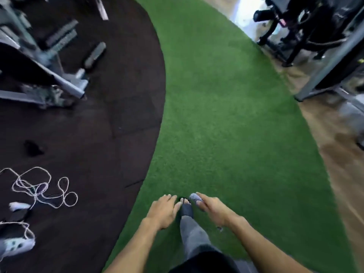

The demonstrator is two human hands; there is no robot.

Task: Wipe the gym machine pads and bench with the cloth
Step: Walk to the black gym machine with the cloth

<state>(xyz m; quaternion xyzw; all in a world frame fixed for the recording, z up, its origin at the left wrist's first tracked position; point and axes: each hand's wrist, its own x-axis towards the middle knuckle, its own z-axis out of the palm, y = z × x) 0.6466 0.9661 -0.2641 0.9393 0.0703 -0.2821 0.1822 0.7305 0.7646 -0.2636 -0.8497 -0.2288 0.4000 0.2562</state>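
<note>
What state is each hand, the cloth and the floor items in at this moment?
Left hand: open, fingers relaxed, holding nothing.
Right hand: grip closed on the cloth.
Cloth: bunched up, held over the green turf.
White cord: loose tangle on the dark rubber floor.
Gym machine: untouched, away to the left.

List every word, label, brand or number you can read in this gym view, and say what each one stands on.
None can be read.
Grey metal gym machine on the dark rubber floor: blurred, no legible marking.
Black frame equipment at the upper right: a small pink patch, too blurred to read.
Small grey cloth in the right hand: no print visible.
</note>
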